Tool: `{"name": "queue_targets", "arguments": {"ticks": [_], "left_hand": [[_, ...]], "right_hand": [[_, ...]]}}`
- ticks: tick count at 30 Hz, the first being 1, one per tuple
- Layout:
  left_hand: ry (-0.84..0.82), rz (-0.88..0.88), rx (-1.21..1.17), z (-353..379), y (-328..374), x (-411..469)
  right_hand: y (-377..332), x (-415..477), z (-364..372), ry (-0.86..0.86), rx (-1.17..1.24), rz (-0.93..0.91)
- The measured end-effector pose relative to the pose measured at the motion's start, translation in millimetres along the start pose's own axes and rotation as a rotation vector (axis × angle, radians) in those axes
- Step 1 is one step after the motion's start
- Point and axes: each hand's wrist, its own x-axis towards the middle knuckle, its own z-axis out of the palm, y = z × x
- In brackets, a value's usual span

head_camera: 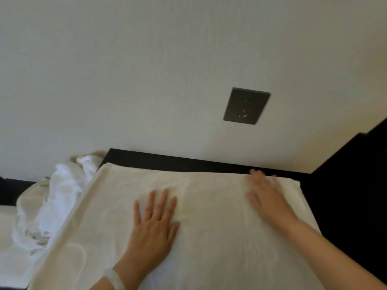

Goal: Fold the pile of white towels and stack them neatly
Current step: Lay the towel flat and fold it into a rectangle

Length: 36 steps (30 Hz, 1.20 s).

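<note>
My left hand (154, 225) and right hand (267, 195) press flat, fingers straight, on a white towel (209, 216) spread over the dark desk (345, 206), frame centre. I should smooth outward evenly. Unfolded towels (60, 189) lie left.

My left hand (155, 225) is bare, with all five fingers in view. My left wrist carries one white band (116, 278), which is smooth, broad and rounded and fits close to the wrist. My right hand (267, 197) is blurred, so its fine detail is unreadable. Both forearms are bare to the frame edge.
</note>
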Motion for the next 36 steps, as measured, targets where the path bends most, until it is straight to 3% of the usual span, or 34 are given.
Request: {"name": "queue_targets", "arguments": {"ticks": [1, 3, 6, 7, 8, 10, 12, 14, 16, 21, 24, 27, 29, 32, 36], "left_hand": [[-0.023, 0.067, 0.002, -1.4, 8.3, 7.4], [-0.024, 0.164, 0.039, 2.1, 14.1, 28.8], [-0.044, 0.101, 0.071, 2.0, 7.1, 56.5], [-0.049, 0.065, 0.065, -0.8, 3.8, 62.9], [-0.05, 0.039, 0.06, -2.6, 0.8, 69.0], [-0.031, 0.021, 0.053, -4.8, -1.2, 75.8], [-0.039, 0.049, 0.047, -6.9, -0.7, 74.1], [-0.096, 0.093, 0.037, -9.5, -7.0, 66.3], [-0.097, 0.038, 0.017, -13.9, -24.7, 55.4], [-0.026, -0.554, -0.115, -49.3, -91.2, 34.1], [0.104, -0.698, -0.202, -74.4, -119.4, 37.6], [0.114, -0.83, -0.453, -99.7, -135.2, 48.3], [0.096, -0.825, -0.57, -106.3, -144.4, 53.8], [0.114, -0.707, -0.453, -101.5, -152.3, 59.5], [0.041, -0.731, -0.393, -90.7, -156.7, 64.1]], "right_hand": [[-0.5, -10.7, 8.9, -0.034, -0.02, -0.158], [29.5, -15.3, 12.5, -0.087, 0.006, -0.135], [80.0, 2.6, -1.2, -0.032, -0.014, 0.45], [78.6, 11.0, -7.3, -0.03, -0.043, 0.553], [64.4, 18.4, -9.2, 0.04, -0.06, 0.514], [5.9, 30.5, -1.3, 0.191, -0.015, 0.249], [-64.6, 36.0, 19.3, 0.21, 0.068, 0.02], [-127.3, 39.8, 39.4, 0.13, 0.081, -0.068], [-157.9, 40.9, 49.8, 0.102, 0.066, -0.036], [-151.9, 37.4, 54.3, 0.08, -0.018, -0.024], [-153.4, 38.4, 54.6, 0.018, -0.033, -0.034], [-156.5, 39.6, 50.6, 0.0, -0.018, -0.015], [-157.2, 39.2, 48.0, -0.026, 0.005, 0.003], [-158.0, 36.9, 44.8, -0.034, 0.027, 0.015], [-158.3, 35.9, 43.5, -0.044, 0.029, 0.014]]}}
